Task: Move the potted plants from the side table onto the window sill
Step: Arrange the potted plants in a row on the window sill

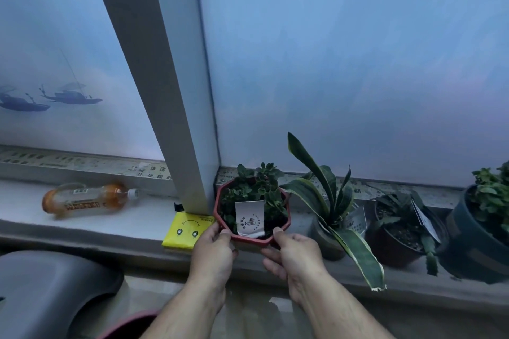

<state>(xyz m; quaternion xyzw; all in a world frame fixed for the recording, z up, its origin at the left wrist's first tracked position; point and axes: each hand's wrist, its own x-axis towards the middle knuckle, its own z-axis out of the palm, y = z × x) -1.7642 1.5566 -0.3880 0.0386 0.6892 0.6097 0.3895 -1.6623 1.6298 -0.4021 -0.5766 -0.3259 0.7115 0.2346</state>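
A red octagonal pot [220,202] with small green plants and a white label sits on the window sill [96,221], just right of the window frame post. My left hand [213,246] grips its near left rim. My right hand [293,254] grips its near right rim, thumb on top. To its right on the sill stand three more pots: a long-leaved striped plant [327,198], a dark pot with a tagged succulent [399,234], and a dark blue pot [473,239] at the right edge.
A plastic bottle [88,199] with orange liquid lies on its side on the sill at the left. A yellow packet [187,230] lies by the frame post [176,118]. A grey rounded object [52,289] and a red pot rim [129,322] sit below, lower left.
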